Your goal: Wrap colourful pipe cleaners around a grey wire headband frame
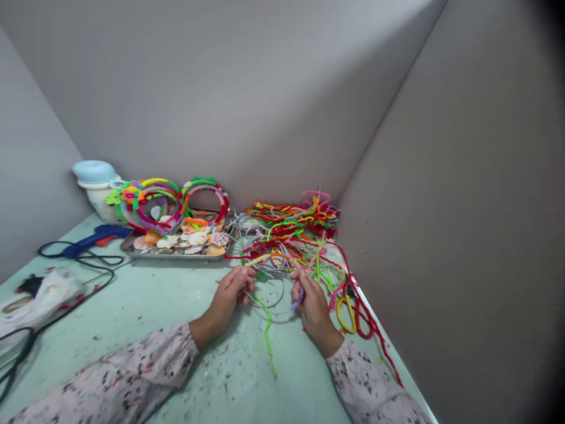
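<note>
Steel tray (174, 254) is sitting on the bench (176, 347), back left, loaded with scallop-type seashells (189, 238). Pipe-cleaner hoops (205, 191) are leaning upright along its back edge, multicoloured, overlapping. Pale blue-lidded pot (95, 174) is standing just behind the tray, at the left.

Loose pipe-cleaner pile (291, 221) is lying right of the tray, red, orange, green and yellow, tangled with thin grey wire (260, 274). Yellow and red loops (346, 315) are lying near the right wall.

Left hand (229, 291) is curled nearly closed, fingers gripping a yellow pipe cleaner (258, 259) that is running up toward the pile. Right hand (313, 306) is pinching a lilac pipe cleaner (298, 300) between fingers and thumb. Hands are close together, not touching, just in front of the pile. Green pipe cleaner (267, 335) is hanging down between them; cannot tell which hand carries it.

Blue glue gun (95, 238) with black cord (75, 259) is lying left of the tray, and a white plastic bag (37, 300) is sitting at the bench's left edge.
</note>
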Demonstrator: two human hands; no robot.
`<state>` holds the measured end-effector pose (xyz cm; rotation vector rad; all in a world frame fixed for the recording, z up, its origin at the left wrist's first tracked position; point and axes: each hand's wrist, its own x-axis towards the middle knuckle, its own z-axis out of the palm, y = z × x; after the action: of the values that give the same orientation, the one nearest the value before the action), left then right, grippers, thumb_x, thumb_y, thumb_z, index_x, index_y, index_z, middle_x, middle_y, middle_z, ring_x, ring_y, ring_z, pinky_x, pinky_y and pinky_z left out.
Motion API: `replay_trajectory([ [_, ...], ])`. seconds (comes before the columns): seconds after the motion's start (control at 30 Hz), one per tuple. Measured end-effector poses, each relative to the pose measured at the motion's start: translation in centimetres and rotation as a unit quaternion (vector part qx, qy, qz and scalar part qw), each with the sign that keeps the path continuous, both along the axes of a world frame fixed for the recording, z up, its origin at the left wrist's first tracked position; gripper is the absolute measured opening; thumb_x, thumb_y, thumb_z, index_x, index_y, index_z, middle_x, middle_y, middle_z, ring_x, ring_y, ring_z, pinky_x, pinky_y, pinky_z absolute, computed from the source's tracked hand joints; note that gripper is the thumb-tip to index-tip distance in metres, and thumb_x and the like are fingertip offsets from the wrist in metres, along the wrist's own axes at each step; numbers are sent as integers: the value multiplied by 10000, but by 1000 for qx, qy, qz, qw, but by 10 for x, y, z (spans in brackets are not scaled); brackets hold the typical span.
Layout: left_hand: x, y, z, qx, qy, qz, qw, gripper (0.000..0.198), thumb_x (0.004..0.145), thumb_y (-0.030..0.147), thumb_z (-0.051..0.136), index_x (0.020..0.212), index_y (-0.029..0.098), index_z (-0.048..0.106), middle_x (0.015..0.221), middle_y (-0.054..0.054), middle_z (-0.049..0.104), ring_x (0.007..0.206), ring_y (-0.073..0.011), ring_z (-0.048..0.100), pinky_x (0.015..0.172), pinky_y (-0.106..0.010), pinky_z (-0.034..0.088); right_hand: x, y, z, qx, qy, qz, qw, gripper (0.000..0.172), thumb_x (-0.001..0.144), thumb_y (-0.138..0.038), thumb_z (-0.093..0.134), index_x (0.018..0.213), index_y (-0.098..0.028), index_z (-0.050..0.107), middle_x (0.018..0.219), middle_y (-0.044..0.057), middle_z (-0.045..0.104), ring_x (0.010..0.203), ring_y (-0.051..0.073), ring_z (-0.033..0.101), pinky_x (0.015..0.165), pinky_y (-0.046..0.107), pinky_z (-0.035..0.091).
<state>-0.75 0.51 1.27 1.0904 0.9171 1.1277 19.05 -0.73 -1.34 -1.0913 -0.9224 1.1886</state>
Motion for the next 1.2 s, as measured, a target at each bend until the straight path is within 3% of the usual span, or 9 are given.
replay_trajectory([
  [0.33, 0, 3, -1, -15, 55, -30, 998, 368, 859, 502, 538, 743, 152, 531, 580, 36, 487, 439, -55, 385, 399, -167, 274, 2, 2, 10, 5, 19, 12, 1000, 368, 882, -523, 533, 843, -172, 637, 457, -63, 405, 426, 71, 311, 404, 184, 243],
  [0.53, -1, 6, -3, -25, 11, 14, 1000, 356, 866, 494, 531, 784, 148, 550, 582, 38, 497, 424, -44, 358, 385, -163, 247, 3, -3, 15, -23, 69, 85, 994, 429, 872, -566, 513, 938, -167, 656, 592, -1, 585, 463, 83, 444, 400, 183, 304],
  [0.73, 0, 9, -6, -31, -41, 56, 997, 331, 853, 481, 563, 797, 155, 548, 589, 44, 512, 426, -42, 387, 400, -157, 305, 1, -6, 16, -23, 78, 151, 985, 283, 816, -417, 666, 976, -186, 636, 798, 28, 686, 534, 81, 579, 455, 167, 403],
  [0.97, -2, 8, -4, -47, -61, -19, 997, 392, 891, 498, 473, 821, 133, 594, 595, 10, 548, 422, -60, 442, 392, -176, 293, 5, 0, 14, -28, 89, 63, 994, 351, 803, -448, 669, 1019, -172, 650, 646, -14, 625, 468, 71, 545, 407, 156, 385],
  [1.2, -2, 9, -5, -22, -32, -37, 999, 261, 898, 370, 504, 787, 142, 569, 602, 33, 524, 425, -38, 395, 419, -171, 274, 6, 1, 14, -15, 104, 32, 994, 312, 807, -408, 675, 1028, -191, 639, 703, -14, 633, 499, 73, 547, 419, 162, 394],
])
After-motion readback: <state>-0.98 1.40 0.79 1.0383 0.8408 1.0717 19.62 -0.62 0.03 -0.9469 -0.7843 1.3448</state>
